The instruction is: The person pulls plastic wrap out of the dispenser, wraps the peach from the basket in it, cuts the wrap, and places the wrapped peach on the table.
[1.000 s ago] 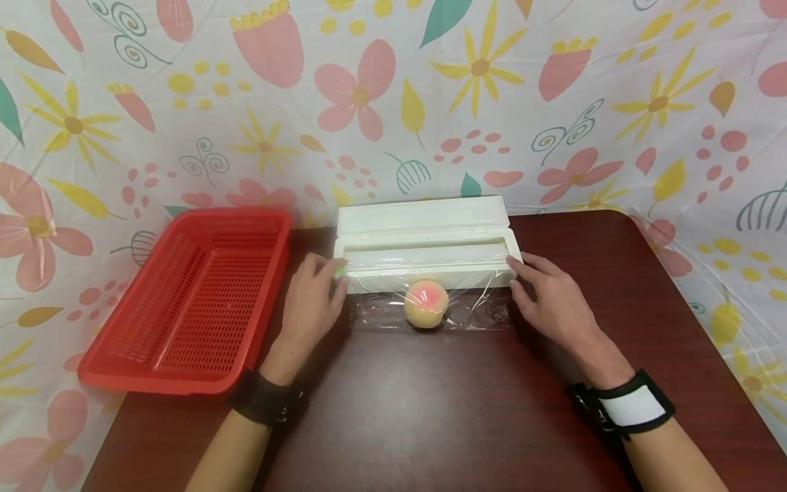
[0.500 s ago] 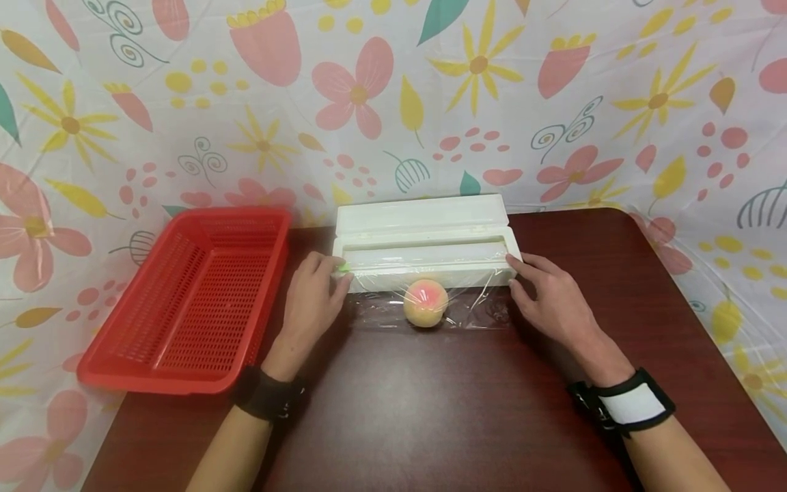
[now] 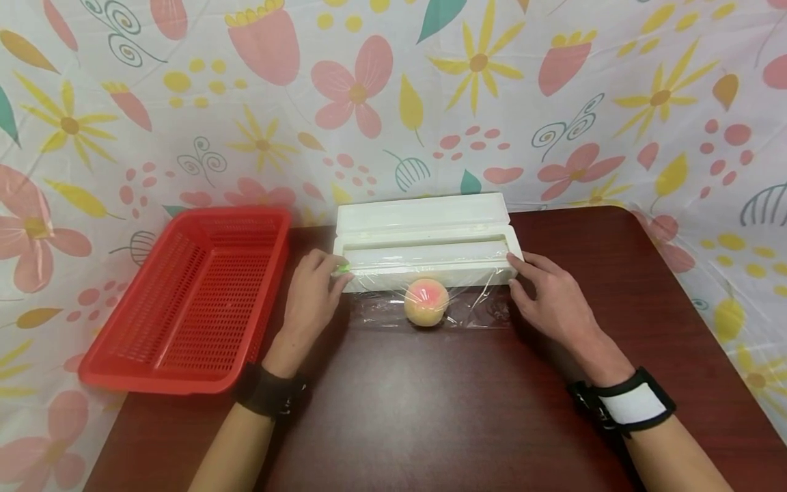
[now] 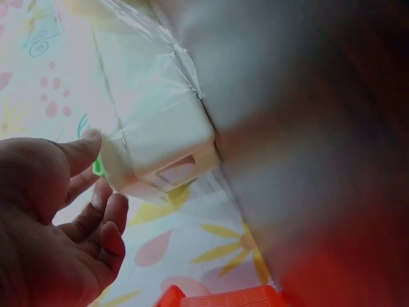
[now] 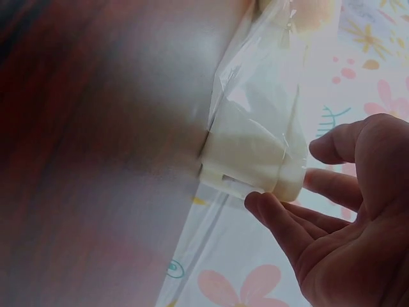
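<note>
Cling-film dispenser (image 3: 425, 237) sits between your left grip (image 3: 310, 294), apparently pinching its green tab (image 4: 98, 167), and your right grip (image 3: 558, 301), loosely spread, fingertips touching its opposite end.

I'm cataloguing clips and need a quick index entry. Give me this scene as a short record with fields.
Surface: dark red-brown table
Backdrop: floral cloth
Dispenser: white cling film dispenser, lid raised, film roll inside
Film: clear film drawn out over the front
Fruit: peach, under the film
Left hand: pinches green slider at dispenser's left end
Right hand: touches dispenser's right end
Container: red plastic basket, left of dispenser
</note>
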Motion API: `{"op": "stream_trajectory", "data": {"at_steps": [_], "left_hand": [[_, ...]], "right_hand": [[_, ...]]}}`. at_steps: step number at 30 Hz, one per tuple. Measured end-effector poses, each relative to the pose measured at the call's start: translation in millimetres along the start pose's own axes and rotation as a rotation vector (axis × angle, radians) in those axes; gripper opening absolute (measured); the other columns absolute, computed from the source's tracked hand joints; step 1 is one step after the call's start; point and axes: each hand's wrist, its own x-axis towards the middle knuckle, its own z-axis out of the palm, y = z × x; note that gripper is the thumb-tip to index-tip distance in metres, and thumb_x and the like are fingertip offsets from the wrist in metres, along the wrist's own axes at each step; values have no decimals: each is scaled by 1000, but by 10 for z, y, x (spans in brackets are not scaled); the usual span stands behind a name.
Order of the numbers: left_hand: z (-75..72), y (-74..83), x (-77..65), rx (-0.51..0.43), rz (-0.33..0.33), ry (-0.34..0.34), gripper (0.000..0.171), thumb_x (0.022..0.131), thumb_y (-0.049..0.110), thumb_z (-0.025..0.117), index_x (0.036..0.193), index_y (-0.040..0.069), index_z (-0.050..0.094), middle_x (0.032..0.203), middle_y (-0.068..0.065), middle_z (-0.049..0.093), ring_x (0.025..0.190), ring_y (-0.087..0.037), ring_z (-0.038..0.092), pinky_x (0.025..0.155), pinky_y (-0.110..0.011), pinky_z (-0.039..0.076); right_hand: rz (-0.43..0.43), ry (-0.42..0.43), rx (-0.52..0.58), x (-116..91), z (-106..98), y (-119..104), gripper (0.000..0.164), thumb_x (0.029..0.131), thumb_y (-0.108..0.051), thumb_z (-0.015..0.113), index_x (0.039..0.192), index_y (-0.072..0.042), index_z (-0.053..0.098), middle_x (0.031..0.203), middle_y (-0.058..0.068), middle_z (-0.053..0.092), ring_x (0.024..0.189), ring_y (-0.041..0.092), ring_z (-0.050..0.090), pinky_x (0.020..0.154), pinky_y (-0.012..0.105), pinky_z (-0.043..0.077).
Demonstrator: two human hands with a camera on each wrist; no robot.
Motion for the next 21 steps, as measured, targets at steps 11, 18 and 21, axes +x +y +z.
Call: {"op": "stream_trajectory", "data": {"at_steps": [11,18,21], "left_hand": [[-24,8,37,20,27,-39,21,93,15,83,111,7,75,99,-10,62,96,-33,58,86,-44,50],[-10,11,38,3,49,-38,19,94,9,81,112,7,75,100,-9,63,97,-32,58,86,-44,52],[-5,14,43,-11,64,-36,18,94,7,80,111,5,74,101,-10,64,98,-33,60,87,-45,53]], "right_hand": [[27,-25,-16,-1,-6,-19,53,93,-8,73,145,-1,63,142,26,63,117,42,67,79,51,55],[29,-30,-16,-1,-1,-19,53,93,-9,73,145,0,63,144,25,62,116,40,68,77,49,54],[2,-3,-6,-3,6,-16,53,91,-8,74,143,0,65,141,26,64,116,42,68,80,54,56]]}}
